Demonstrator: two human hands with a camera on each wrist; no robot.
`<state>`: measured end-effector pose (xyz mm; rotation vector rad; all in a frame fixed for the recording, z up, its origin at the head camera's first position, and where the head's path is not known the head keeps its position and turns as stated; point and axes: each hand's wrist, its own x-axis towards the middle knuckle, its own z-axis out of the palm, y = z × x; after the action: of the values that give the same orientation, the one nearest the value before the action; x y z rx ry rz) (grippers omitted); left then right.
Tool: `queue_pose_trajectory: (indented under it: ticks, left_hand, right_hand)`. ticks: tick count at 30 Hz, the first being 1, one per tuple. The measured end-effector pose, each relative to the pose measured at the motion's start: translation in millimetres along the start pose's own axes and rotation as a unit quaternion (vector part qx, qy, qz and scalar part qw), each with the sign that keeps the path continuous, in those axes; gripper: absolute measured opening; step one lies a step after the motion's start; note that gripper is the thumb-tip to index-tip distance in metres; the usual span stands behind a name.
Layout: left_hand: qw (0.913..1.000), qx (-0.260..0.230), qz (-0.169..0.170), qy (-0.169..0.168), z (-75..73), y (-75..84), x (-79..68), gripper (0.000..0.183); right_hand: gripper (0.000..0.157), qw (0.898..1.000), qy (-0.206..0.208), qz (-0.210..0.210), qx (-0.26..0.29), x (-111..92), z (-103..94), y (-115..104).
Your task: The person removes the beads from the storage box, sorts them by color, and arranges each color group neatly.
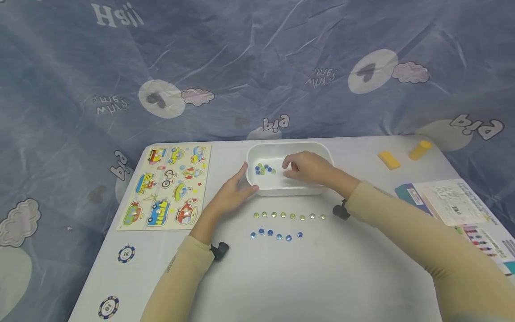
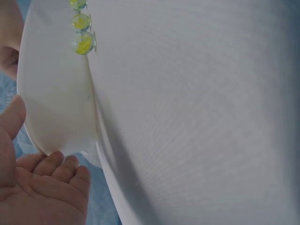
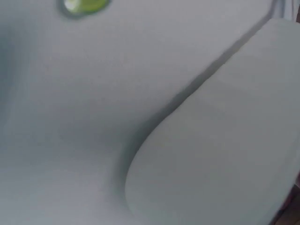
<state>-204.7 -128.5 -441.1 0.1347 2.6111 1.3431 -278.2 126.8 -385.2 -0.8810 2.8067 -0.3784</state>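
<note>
A white rectangular tray [image 1: 291, 191] stands at the far side of the table, holding a small cluster of green and blue glass beads [image 1: 273, 171] at its left end. My left hand [image 1: 231, 194] rests against the tray's left end, thumb and fingers spread; its palm [image 2: 47, 197] faces the tray wall in the left wrist view. Over the tray's interior is my right hand [image 1: 307, 167], thumb and index finger bent and apart, with nothing visible between them. In front of the tray lie a row of yellow-green glass beads [image 1: 293, 216] and a shorter, uneven row of blue beads [image 1: 279, 237].
A vehicle picture puzzle board [image 1: 170, 190] lies on the left, with two poker chips [image 1: 126, 254] nearer the front. Toward the back right are a yellow block [image 1: 389, 160] and a yellow cylinder [image 1: 420, 150]. Printed sheets [image 1: 454, 201] lie at the right edge.
</note>
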Motion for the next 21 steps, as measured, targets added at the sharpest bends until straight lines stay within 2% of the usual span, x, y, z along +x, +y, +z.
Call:
queue_pose_trajectory:
  ticks: [7,12,21]
  left_hand:
    - [1.0000,0.000,0.003,0.001,0.5,-1.0,0.8,0.079]
    - [1.0000,0.004,0.005,0.001,-0.3,-0.8,1.0,0.080]
    - [1.0000,-0.001,0.003,-0.004,-1.4,-1.8,1.1,0.080]
  right_hand:
    - [0.027,0.999,-0.046,0.001,-0.020,26.2,5.5,2.5]
    - [0.031,0.997,-0.070,-0.002,-0.025,37.5,8.9,4.0]
    - [0.029,0.997,-0.078,-0.017,-0.022,48.9,13.8,2.5]
